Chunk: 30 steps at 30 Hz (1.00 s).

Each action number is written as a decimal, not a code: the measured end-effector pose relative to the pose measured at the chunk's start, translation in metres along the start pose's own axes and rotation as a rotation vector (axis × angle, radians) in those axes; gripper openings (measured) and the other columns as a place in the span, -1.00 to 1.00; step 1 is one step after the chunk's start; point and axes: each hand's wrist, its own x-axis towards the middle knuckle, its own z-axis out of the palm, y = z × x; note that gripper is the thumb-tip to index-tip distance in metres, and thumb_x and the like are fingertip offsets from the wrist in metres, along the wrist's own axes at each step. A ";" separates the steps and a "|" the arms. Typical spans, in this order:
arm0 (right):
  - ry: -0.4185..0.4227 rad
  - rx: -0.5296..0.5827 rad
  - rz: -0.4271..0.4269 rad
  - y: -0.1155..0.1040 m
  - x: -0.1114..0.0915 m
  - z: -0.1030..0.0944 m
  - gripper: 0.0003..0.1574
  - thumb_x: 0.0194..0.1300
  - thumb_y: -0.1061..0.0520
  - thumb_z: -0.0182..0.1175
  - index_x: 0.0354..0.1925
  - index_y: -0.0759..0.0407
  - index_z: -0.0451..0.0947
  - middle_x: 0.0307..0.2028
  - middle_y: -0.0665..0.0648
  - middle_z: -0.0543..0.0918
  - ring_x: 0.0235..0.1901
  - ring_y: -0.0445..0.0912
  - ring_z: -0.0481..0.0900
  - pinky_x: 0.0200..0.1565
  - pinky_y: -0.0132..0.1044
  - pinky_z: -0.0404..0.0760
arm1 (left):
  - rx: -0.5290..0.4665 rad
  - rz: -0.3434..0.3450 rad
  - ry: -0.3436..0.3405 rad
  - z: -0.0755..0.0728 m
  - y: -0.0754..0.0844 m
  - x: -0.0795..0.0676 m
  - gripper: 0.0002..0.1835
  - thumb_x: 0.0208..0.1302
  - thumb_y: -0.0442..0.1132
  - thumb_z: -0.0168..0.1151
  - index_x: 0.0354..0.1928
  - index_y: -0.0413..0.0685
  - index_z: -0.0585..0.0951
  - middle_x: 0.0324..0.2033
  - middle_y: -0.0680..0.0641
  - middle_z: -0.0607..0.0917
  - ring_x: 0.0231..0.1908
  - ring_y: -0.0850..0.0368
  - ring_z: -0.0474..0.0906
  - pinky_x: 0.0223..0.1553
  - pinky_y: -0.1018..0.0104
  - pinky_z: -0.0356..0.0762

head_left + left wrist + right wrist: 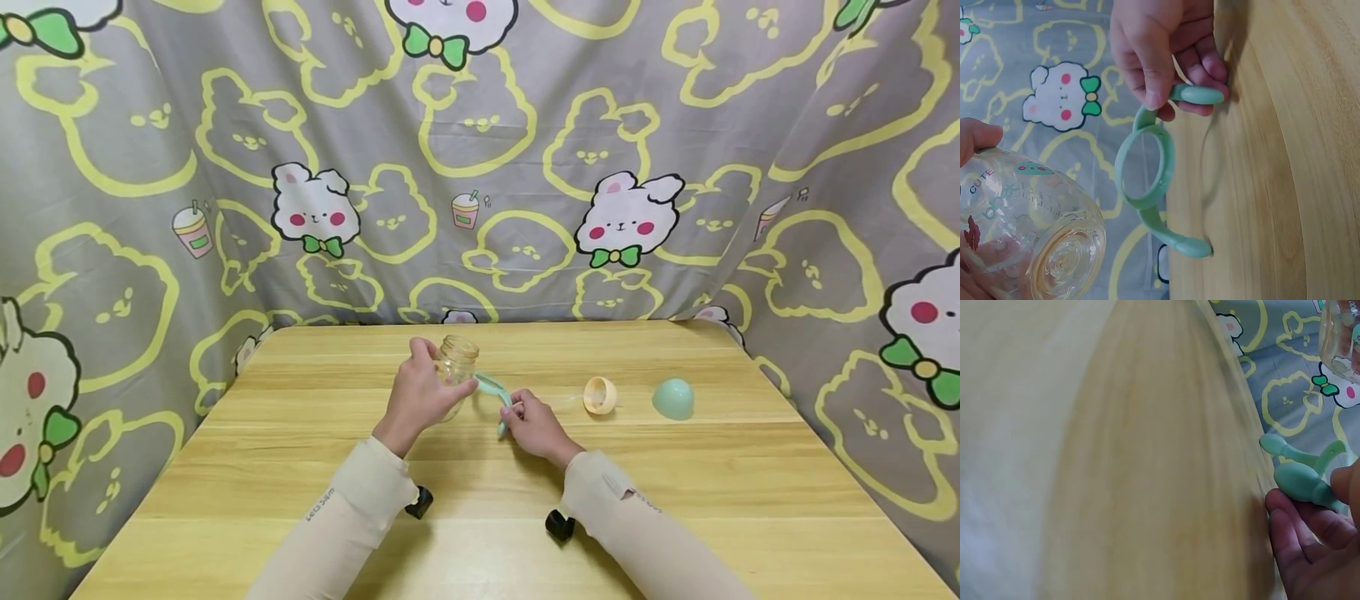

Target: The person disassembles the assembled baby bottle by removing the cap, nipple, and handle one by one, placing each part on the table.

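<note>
A clear baby bottle with a threaded open neck is gripped in my left hand, lifted off the table and tilted. In the left wrist view its round base and small printed pictures show. My right hand pinches one handle of a mint-green bottle handle ring, just right of the bottle. The ring's second handle points away from my fingers. Bottle and ring are apart. In the right wrist view the handle ring is partly hidden by my fingers.
On the wooden table, to the right of my hands, lies a cream collar on its side, with a thin clear part beside it. Farther right stands a mint-green dome cap. A patterned curtain hangs behind the table.
</note>
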 end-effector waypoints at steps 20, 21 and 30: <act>-0.023 -0.015 0.059 0.002 0.003 -0.002 -0.74 0.39 0.16 0.14 -0.05 0.31 0.47 -0.46 0.00 0.63 -0.46 -0.12 0.51 -0.30 -0.23 0.47 | 0.000 0.003 -0.002 -0.002 0.001 0.001 -0.27 -0.06 0.01 0.53 -0.13 -0.14 0.19 -0.55 -0.12 0.46 -0.58 0.07 0.44 -0.49 0.21 0.39; -0.023 -0.016 0.058 0.002 0.003 -0.001 -0.74 0.39 0.16 0.14 -0.04 0.31 0.47 -0.46 0.00 0.64 -0.46 -0.12 0.51 -0.30 -0.23 0.47 | 0.000 0.000 -0.002 -0.002 0.000 0.001 -0.27 -0.06 0.01 0.52 -0.12 -0.13 0.19 -0.55 -0.12 0.47 -0.58 0.07 0.44 -0.49 0.21 0.40; -0.033 -0.048 0.076 0.004 0.005 -0.001 -0.64 0.39 0.13 0.15 0.06 0.31 0.45 -0.40 0.00 0.65 -0.42 -0.14 0.53 -0.28 -0.22 0.49 | 0.010 0.004 -0.001 -0.003 0.000 0.000 -0.27 -0.06 0.02 0.52 -0.13 -0.13 0.19 -0.56 -0.13 0.45 -0.57 0.05 0.43 -0.48 0.20 0.40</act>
